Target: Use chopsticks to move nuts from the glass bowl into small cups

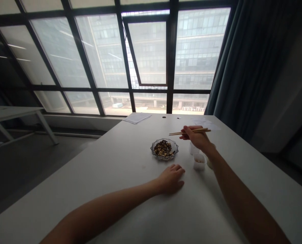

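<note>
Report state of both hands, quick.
Left hand: open, resting on the table, nothing visible in it.
Right hand: closed, holding chopsticks.

Wooden chopsticks (pixel 176 133) (nearly level, tips leftward) near a glass bowl (pixel 176 148) of dark and pale pieces (pixel 163 148).

I count 1 glass bowl (pixel 152 154), with pieces (pixel 163 148) inside too small to tally; 2 chopsticks (pixel 176 133); 2 clear tubs (pixel 199 166) plus 1 container (pixel 209 164), part-hidden; 2 hands (pixel 171 179); 1 desk (pixel 110 166) here, 1 table (pixel 11 114) off to the side.
</note>
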`<state>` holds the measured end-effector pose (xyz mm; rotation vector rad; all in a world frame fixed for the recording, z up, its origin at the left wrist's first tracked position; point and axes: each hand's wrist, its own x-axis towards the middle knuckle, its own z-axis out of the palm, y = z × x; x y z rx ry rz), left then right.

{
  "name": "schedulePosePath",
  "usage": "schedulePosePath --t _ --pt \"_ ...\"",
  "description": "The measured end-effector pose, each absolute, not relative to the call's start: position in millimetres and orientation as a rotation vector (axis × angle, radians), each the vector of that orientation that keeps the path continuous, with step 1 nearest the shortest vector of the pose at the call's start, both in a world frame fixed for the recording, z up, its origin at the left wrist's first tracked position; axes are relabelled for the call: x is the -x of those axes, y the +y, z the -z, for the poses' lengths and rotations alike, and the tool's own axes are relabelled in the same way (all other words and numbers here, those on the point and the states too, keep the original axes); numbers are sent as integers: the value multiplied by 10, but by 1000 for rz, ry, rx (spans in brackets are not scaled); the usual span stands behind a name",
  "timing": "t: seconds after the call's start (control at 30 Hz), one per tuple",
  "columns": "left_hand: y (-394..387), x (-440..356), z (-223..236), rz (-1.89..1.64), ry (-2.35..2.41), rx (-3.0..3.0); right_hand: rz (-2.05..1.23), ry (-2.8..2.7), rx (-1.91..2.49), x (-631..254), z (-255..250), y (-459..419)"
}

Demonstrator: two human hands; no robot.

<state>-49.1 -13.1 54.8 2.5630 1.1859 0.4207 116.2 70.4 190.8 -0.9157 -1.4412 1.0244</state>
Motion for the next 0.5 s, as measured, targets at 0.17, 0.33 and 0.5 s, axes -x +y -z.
schedulePosePath --t 0.17,0.33,0.5 --pt "-351 898 -489 -544 967 -2660 -1051 -1426 1012 -797 -1672 915" --pt "-343 972 -415 -642 956 -2619 -1035 -1541 1087 -611 -1325 1121" --pt "-320 958 -456 -644 909 -2580 -1050 -1583 1112 -557 -1147 1233"
